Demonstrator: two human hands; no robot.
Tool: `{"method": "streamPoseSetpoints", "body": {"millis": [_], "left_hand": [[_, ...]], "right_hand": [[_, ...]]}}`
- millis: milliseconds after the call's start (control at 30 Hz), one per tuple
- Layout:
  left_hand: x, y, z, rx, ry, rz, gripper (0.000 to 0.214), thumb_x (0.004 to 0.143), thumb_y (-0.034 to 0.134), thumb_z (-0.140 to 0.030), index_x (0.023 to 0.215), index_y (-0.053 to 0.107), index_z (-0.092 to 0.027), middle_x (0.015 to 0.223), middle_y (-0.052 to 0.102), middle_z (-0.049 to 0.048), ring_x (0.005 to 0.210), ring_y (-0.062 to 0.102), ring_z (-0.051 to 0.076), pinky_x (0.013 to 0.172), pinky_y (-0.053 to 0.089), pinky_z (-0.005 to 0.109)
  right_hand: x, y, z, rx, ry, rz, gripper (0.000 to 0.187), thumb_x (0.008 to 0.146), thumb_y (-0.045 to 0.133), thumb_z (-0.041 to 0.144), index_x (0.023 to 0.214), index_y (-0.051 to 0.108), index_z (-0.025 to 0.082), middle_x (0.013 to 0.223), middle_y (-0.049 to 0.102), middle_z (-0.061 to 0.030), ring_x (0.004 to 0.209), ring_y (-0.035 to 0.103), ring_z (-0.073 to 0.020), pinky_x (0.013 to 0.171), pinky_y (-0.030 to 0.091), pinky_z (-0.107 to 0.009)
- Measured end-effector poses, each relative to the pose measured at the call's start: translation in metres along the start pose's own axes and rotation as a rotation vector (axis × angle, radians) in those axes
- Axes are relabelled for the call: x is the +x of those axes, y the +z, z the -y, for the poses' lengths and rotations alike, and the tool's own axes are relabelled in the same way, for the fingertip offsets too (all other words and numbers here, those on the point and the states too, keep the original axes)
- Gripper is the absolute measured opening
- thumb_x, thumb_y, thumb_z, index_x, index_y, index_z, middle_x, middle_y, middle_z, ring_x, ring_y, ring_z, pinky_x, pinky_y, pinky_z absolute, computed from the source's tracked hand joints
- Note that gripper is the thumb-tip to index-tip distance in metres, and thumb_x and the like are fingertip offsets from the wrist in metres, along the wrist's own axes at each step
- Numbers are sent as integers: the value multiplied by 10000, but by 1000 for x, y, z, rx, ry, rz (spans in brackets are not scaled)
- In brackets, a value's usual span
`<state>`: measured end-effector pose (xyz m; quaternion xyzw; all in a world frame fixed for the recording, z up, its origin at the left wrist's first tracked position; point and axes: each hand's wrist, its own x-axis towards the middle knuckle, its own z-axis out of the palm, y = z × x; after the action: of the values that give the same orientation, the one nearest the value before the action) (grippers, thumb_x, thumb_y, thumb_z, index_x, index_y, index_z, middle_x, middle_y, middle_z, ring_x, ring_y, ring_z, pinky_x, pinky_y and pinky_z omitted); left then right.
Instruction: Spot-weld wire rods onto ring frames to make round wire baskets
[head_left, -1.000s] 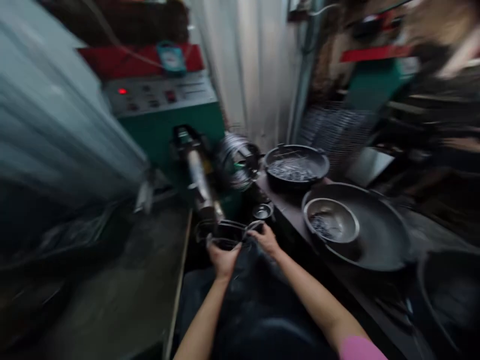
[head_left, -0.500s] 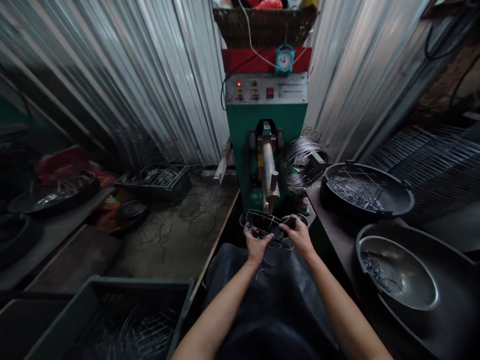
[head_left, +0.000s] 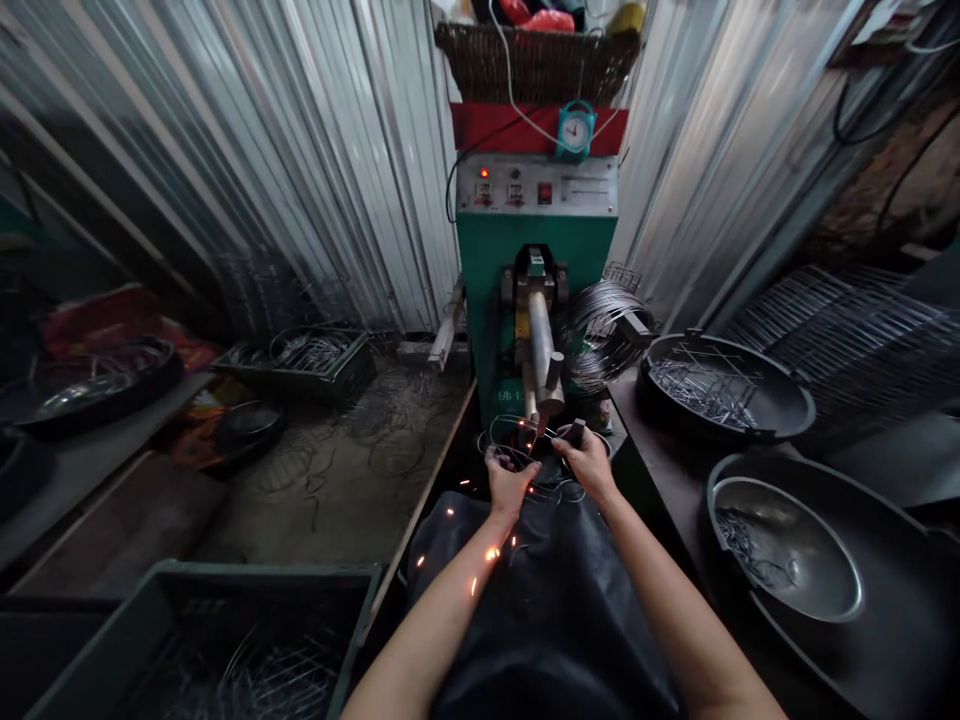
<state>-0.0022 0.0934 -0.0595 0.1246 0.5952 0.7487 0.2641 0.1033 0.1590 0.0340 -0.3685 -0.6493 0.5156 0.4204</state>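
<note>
My left hand [head_left: 510, 484] is closed on the near left side of a round wire frame [head_left: 496, 424], thumb toward the middle. My right hand [head_left: 589, 464] pinches thin wire at the frame's right side; a small dark block [head_left: 575, 431] shows at its fingers, and I cannot tell whether it is held. Between both hands, the frame sits under the electrode tip [head_left: 533, 421] of a green spot welder [head_left: 480, 270]. Orange sparks [head_left: 492, 553] scatter from there over my left forearm and the dark apron [head_left: 570, 610]. The exact contact point is partly hidden.
A wire coil [head_left: 606, 335] hangs right of the welder. Large pans [head_left: 806, 415] with wire pieces and a metal bowl [head_left: 847, 600] stand on the right. Green crates [head_left: 169, 572] with wire parts are on the left. A wooden edge [head_left: 420, 510] runs beside my left arm.
Sparks have appeared at the electrode and across my left forearm. The wire frame is now up against the electrode tip, both hands keeping their hold. The view has shifted slightly.
</note>
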Motion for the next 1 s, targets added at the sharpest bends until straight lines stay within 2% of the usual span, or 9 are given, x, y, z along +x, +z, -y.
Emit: {"method": "streamPoseSetpoints", "body": {"millis": [100, 167, 267, 400, 500, 600, 700, 767, 1000], "left_hand": [[-3, -1, -5, 51, 32, -21, 832, 404, 839, -208, 1101, 385, -211, 851, 446, -23, 762, 498, 110, 758, 413, 278], [-6, -1, -7, 29, 18, -35, 807, 413, 835, -214, 1078, 377, -214, 842, 435, -31, 727, 478, 96, 734, 411, 266], [-12, -1, -11, -83, -79, -38, 753, 470, 810, -240, 1072, 356, -231, 822, 416, -44, 693, 469, 81, 693, 415, 252], [-22, -5, -17, -212, -240, -8, 716, 529, 769, -249, 1097, 334, -266, 847, 451, -39, 741, 527, 97, 679, 433, 258], [-25, -8, -21, -264, -313, -8, 663, 563, 735, -252, 1099, 347, -272, 895, 511, -15, 812, 561, 124, 686, 453, 281], [-24, -11, -23, -310, -386, -38, 608, 581, 703, -266, 1090, 371, -259, 907, 557, 6, 865, 570, 153, 701, 476, 325], [-23, -12, -24, -339, -412, -50, 563, 575, 689, -288, 1057, 400, -249, 918, 576, 17, 891, 559, 167, 716, 487, 362], [-22, -13, -23, -344, -400, -44, 532, 570, 687, -302, 1028, 422, -243, 927, 575, 20, 895, 549, 169, 720, 491, 369], [-14, -10, -15, -360, -395, -56, 498, 555, 697, -306, 989, 465, -232, 938, 547, 15, 833, 526, 144, 725, 493, 384]], "right_hand": [[-4, -7, -8, 62, 49, -46, 312, 574, 729, 398, 748, 598, 174, 629, 594, 10, 610, 540, -159, 626, 440, -301], [-7, -14, -15, 195, 82, -106, 320, 594, 725, 404, 775, 608, 169, 673, 622, -5, 648, 575, -168, 668, 461, -319], [-11, -23, -23, 366, 99, -161, 312, 613, 730, 382, 818, 622, 174, 749, 652, -16, 715, 613, -176, 737, 476, -338], [-14, -24, -27, 398, 75, -128, 319, 587, 759, 341, 839, 635, 190, 797, 660, -12, 775, 621, -179, 793, 474, -345], [-13, -20, -25, 437, 54, -164, 325, 598, 745, 367, 852, 625, 202, 815, 652, -10, 789, 618, -182, 803, 476, -356], [-13, -18, -19, 348, 19, -135, 295, 631, 720, 387, 843, 624, 206, 813, 648, -14, 789, 610, -182, 796, 472, -349], [-13, -18, -12, 148, -26, 16, 255, 652, 716, 371, 827, 641, 202, 812, 647, -27, 790, 595, -186, 780, 461, -331], [-14, -16, -8, 71, -69, 64, 229, 651, 719, 359, 802, 645, 204, 825, 642, -27, 795, 584, -184, 774, 453, -321], [-7, -8, -3, -18, -77, 35, 218, 651, 698, 377, 755, 627, 199, 730, 632, -7, 709, 566, -172, 706, 439, -307]]}}
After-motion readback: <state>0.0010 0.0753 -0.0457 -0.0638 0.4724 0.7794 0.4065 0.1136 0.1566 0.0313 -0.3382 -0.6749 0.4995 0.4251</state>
